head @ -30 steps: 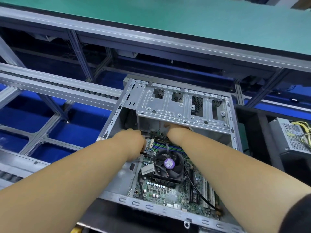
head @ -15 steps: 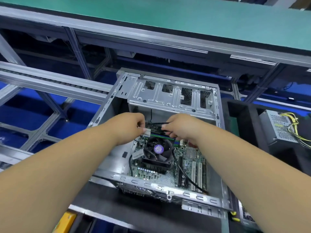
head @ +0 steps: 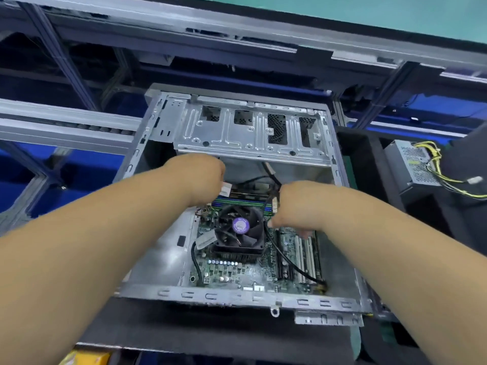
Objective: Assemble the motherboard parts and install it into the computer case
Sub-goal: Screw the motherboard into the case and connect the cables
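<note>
The open grey computer case point(head: 237, 297) lies on its side with the green motherboard point(head: 237, 275) inside. A black CPU fan point(head: 241, 225) with a purple hub sits mid-board. My left hand point(head: 203, 177) pinches the white-labelled end of a dark memory stick point(head: 247, 191), held level just above the green and blue memory slots point(head: 237, 202). Over at the stick's right end, my right hand point(head: 300, 204) has its fingers curled there beside some black cables. The frame is blurred around the fingertips.
The silver drive cage point(head: 237, 133) overhangs the far side of the case, just above my hands. A black cable point(head: 290, 264) runs across the board past white expansion slots. A grey power supply point(head: 411, 164) with yellow wires lies at the right. Conveyor rails run at the left.
My hands came out from under the drive cage with the memory stick between them, then spread a little apart. The view moved closer to the case.
</note>
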